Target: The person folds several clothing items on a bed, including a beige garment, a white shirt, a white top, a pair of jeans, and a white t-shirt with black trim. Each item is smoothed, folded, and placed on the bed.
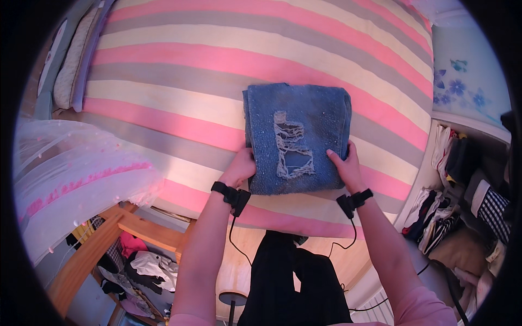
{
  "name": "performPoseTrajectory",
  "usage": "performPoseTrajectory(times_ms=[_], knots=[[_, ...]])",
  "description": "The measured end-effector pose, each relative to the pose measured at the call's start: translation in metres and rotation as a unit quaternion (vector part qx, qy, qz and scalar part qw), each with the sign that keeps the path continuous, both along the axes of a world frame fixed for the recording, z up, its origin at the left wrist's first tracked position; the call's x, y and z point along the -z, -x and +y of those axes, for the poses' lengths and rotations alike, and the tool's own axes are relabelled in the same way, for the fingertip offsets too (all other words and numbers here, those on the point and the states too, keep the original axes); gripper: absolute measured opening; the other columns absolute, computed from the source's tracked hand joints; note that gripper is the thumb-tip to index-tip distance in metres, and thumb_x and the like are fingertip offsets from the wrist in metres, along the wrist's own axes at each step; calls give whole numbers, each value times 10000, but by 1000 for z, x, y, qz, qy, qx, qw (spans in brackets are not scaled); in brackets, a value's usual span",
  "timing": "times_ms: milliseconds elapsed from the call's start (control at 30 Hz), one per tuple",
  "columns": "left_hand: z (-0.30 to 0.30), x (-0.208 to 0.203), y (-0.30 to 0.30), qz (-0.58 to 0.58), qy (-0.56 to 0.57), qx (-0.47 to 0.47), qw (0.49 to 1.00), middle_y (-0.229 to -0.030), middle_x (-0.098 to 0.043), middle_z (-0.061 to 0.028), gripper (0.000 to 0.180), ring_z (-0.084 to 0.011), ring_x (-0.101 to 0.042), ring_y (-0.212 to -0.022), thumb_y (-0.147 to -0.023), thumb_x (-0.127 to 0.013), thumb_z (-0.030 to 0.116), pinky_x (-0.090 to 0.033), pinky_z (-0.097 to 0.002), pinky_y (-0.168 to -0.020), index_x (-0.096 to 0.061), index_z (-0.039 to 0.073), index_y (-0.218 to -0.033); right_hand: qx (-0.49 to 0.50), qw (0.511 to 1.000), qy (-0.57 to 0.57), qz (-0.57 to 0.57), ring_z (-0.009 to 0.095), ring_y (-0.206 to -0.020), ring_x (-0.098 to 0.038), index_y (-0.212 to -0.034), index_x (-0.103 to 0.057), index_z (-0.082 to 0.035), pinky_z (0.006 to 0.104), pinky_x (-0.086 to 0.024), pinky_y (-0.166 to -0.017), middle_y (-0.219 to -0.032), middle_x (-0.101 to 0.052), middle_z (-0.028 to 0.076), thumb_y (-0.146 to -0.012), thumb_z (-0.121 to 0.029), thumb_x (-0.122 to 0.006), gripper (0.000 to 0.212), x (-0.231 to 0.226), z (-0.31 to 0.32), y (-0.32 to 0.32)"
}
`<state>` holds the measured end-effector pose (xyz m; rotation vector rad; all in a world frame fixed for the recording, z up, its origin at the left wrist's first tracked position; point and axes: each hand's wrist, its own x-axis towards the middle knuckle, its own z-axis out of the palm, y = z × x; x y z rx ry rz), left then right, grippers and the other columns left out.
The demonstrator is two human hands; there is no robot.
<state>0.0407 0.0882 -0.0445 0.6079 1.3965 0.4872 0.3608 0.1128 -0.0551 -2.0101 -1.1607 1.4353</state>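
Note:
A pair of blue jeans (266,157), folded into a thick squarish stack, lies on the striped bed in front of me. A ripped patch with frayed white threads and a scatter of tiny pale specks show on its upper face. My left hand (240,167) is closed at the stack's near left edge, its fingertips hidden by the denim. On the opposite edge my right hand (348,165) grips the jeans, thumb on top and the other fingers out of sight at the side and underneath. A black band with a small device and cable circles each wrist.
The bed (179,81) has pink, cream and grey stripes. White netting with pink trim (81,163) hangs at left above a wooden frame (149,231). Clothes fill an open wardrobe (435,223) at right and shelves at lower left. A round-topped stand (232,298) is near my legs.

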Motion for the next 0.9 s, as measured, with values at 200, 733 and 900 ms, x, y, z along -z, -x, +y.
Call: performPoseTrajectory(times_ms=[200,733,900], knots=[[-32,-4,-4,-106,-27,-94,990,-1160,-735,-108,379,-173,-668,-1047,-961,-716,173,-530,-313,-931,-669,-53,-1262,6,982,-180,-60,306,-1060,-615,-1262,-550,29,393,-480,-946,-1170,-614,192,-943,-172,-726,416,-14,-31,12],[2,40,9,0,-135,-131,982,-1237,-680,-87,457,-167,-652,-1040,-1037,-664,272,-522,-331,-921,-553,-4,-1385,49,994,12,96,262,-1192,-627,-1403,-454,71,380,-520,-1008,-1343,-611,194,-812,-353,-901,854,5,43,13],[-18,11,30,-57,11,-182,982,-1400,-555,-80,667,-139,-512,-1294,-978,-735,376,-424,-326,-1081,-425,61,-1478,17,968,161,190,209,-1137,-664,-1405,-514,46,369,-538,-991,-1295,-675,153,-853,-282,-874,736,-15,26,-10]])
